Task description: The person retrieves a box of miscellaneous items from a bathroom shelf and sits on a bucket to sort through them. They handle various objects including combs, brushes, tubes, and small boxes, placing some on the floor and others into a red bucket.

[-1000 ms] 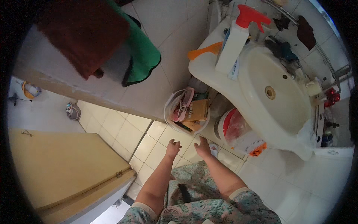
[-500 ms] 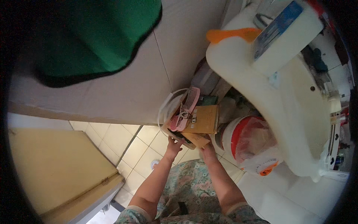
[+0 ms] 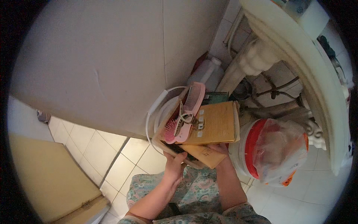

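In front of me is an open pale box heaped with small things. My left hand is closed on its near left edge, thumb on the rim. My right hand closes around the right side of a yellow-brown packet, its fingers partly hidden. Above that packet lies a larger orange-brown carton. Left of it, a pink comb and a pink hairbrush lie with a metallic-looking hair clip across them. A dark green package shows behind the carton.
A white bucket with a red rim and clear plastic over it stands at the right. Above it juts the washbasin. A whitish jug and a white hose are by the grey panel. A yellowish cabinet is lower left.
The view has shifted: the green cloth is gone from the upper left, and the pipes under the washbasin now show. The box looks larger and closer. Both hands keep their hold.
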